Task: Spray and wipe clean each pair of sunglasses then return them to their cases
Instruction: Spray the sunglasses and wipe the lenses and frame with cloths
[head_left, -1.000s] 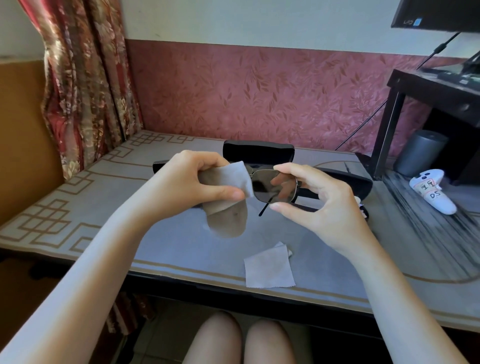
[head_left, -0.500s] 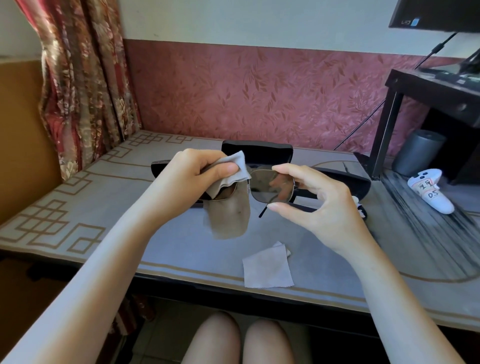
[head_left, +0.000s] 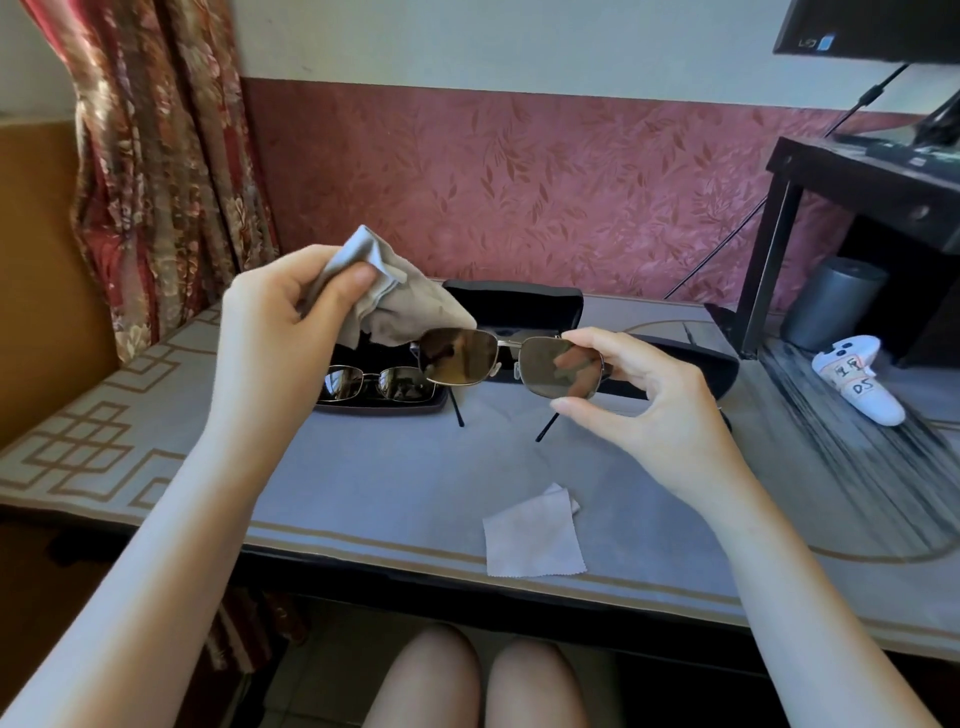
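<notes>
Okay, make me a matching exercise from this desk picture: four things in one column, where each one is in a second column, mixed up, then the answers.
Things:
1. grey cloth
2. gold-framed sunglasses
3. second sunglasses
4. white cloth

Places:
A. lying in the open case
B. flat on the table near its front edge
C. bunched in the left hand
D. held up by the right hand

Pairs: 1-C, 2-D, 3-A, 4-B

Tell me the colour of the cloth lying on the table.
White; the cloth shows clearly in the head view.
</notes>
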